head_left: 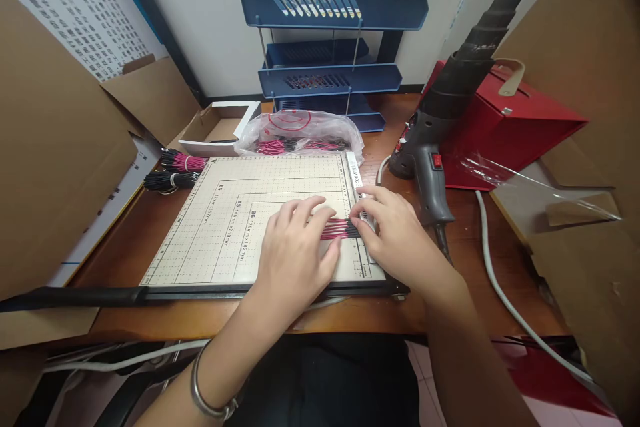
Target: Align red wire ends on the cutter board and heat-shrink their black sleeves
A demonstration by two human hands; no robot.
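A beige gridded paper cutter board (240, 213) lies on the wooden desk. A small row of pink wires with black ends (337, 229) rests near its right edge. My left hand (295, 247) lies flat over the wires with fingers spread, pressing them down. My right hand (393, 230) is at the board's right ruler edge, its fingertips pinched at the black wire ends. The cutter's black blade arm (75, 295) lies along the front edge of the board, to the left.
Bundles of pink and black wires (177, 170) sit at the board's far left, a plastic bag of wires (300, 133) behind it. A grey heat gun (435, 147) and red box (505, 127) stand right; blue trays (330, 67) behind. Cardboard walls flank both sides.
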